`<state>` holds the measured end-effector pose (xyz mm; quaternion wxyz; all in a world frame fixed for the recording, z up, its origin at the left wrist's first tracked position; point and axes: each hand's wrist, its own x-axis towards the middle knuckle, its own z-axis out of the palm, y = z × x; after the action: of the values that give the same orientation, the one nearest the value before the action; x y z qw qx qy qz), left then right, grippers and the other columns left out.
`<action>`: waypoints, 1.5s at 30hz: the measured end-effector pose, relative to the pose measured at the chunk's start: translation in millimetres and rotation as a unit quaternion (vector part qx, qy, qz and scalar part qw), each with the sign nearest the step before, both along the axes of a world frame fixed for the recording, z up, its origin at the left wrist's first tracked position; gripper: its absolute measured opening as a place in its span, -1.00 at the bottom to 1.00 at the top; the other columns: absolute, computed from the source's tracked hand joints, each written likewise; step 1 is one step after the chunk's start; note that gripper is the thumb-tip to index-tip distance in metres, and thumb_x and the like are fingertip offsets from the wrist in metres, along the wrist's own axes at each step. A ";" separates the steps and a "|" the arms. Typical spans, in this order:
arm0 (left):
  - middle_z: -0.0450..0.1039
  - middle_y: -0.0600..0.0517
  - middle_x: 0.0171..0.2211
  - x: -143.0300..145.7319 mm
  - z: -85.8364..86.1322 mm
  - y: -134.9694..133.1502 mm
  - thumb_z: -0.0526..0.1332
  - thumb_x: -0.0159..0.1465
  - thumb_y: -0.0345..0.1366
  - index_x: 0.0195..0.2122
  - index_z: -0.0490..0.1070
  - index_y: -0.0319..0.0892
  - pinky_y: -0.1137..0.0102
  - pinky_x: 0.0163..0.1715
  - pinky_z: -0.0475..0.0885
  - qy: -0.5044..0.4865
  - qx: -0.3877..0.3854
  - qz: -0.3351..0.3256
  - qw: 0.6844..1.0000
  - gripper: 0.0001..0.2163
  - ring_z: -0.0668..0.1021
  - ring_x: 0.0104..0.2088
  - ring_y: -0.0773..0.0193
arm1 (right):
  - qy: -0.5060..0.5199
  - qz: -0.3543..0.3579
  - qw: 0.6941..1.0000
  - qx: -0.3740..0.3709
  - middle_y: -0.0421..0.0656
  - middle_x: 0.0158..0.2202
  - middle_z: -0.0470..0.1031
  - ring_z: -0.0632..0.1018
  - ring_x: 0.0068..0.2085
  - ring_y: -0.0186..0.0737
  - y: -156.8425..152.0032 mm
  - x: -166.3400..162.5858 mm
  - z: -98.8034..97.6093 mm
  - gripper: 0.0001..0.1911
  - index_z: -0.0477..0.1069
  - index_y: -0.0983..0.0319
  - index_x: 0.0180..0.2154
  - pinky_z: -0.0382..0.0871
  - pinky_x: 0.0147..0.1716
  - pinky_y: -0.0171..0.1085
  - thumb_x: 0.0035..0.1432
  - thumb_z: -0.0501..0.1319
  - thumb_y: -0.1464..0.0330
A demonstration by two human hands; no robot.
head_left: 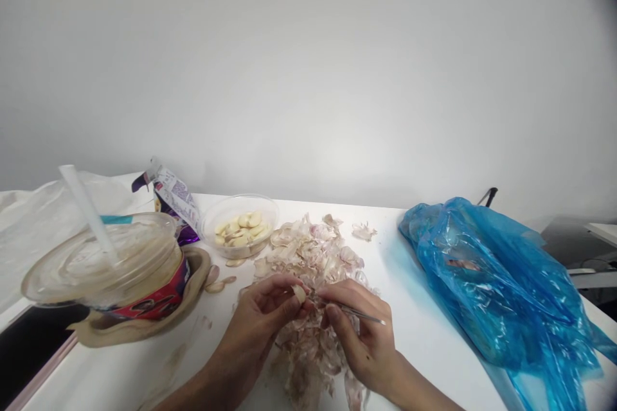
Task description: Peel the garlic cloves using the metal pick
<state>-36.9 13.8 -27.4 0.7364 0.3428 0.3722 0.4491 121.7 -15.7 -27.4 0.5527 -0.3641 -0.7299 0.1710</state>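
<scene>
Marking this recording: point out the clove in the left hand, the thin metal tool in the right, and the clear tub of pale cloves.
Clove (299,294): head view, on its exposed pale side.
Metal tool (362,315): head view, on its protruding shaft.
Clear tub (236,207): head view, on its far inner wall.

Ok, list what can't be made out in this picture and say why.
All in the head view:
Front end of the thin metal tool: lost around the fingers of the right hand and against the garlic skins.
Part of the garlic clove: covered by the left hand.
What the blue plastic bag holds: obscured by crumpled film.
Fine print on the purple packet: too small.
Flat black object: cut off by the left edge.
</scene>
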 end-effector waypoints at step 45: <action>0.60 0.05 -0.51 1.9 1.5 0.9 0.38 -0.09 -0.47 -0.56 0.51 -0.20 0.48 -0.34 0.41 0.032 0.006 0.019 0.999 -0.91 0.57 -0.42 0.30 | 0.010 -0.004 0.999 -0.049 -0.16 -0.49 0.46 0.47 -0.47 -0.31 -1.1 -0.5 -1.3 -0.83 0.40 0.27 -0.27 0.33 -0.48 -0.34 0.17 0.06 0.52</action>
<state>-35.0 14.7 -25.9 0.7134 0.3543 0.3991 0.4541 121.2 -16.7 -28.8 0.5426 -0.3918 -0.7134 0.2080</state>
